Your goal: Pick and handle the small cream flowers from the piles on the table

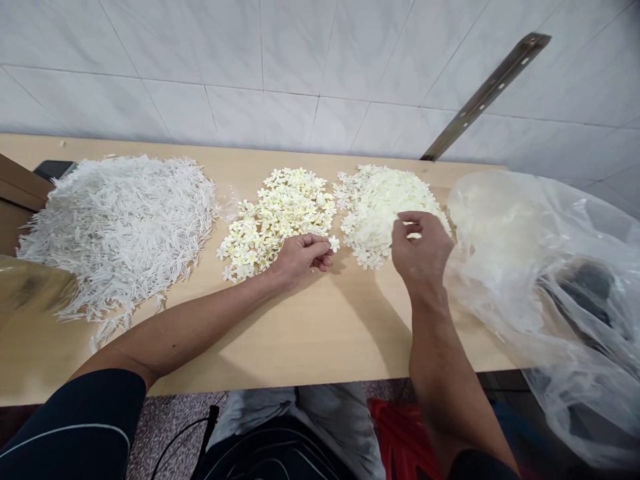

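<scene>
My left hand rests on the wooden table with its fingers pinched on a small white flower. It lies at the near edge of a pile of yellow-centred white flowers. My right hand hovers over the near side of a second pile of pale white petals, fingers curled and pinched together; what they hold I cannot make out.
A large heap of thin white plastic stems covers the table's left part. A big clear plastic bag with pale contents sits at the right edge. A tiled wall runs behind, with a slanted metal bar.
</scene>
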The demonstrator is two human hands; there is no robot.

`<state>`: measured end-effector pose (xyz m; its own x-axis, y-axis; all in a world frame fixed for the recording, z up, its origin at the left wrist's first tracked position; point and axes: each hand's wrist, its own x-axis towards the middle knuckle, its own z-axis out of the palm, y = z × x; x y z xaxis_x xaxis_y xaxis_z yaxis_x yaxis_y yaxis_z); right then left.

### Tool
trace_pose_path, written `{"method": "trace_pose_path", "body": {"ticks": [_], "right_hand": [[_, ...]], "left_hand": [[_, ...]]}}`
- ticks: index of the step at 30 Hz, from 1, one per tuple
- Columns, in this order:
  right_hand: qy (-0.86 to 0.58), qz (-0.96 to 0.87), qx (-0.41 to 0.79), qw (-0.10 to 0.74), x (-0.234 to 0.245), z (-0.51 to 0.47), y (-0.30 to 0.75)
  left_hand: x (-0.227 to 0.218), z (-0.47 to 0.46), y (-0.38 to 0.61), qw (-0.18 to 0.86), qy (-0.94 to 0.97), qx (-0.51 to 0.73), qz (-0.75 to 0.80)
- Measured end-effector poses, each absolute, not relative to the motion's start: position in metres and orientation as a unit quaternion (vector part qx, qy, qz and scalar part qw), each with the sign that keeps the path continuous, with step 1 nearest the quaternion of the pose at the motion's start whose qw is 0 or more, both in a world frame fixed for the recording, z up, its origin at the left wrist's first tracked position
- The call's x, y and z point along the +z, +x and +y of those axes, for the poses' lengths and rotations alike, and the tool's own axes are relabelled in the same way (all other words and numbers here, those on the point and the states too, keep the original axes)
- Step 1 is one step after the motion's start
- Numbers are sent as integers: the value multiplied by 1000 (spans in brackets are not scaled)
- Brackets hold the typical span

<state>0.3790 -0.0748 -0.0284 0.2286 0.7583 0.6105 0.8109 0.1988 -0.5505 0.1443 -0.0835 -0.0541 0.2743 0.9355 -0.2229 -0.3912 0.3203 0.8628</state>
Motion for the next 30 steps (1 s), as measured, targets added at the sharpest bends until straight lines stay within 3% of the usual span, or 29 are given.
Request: {"method": "trace_pose_path", "body": {"ticks": [4,12,21,30], "right_hand": [[-542,-717,126,419,-33,-89,340],[-539,-740,112,386,-42,-93,324],[-557,-716,180,382,-39,-95,320],[-560,-742,93,356,-37,-100,317]], "left_hand": [[-57,-84,145,694,379,465,398],[-61,-83,145,680,396,470,400],[-64,-85,145,676,408,481,382],[-63,-87,144,675,418,474,381]]}}
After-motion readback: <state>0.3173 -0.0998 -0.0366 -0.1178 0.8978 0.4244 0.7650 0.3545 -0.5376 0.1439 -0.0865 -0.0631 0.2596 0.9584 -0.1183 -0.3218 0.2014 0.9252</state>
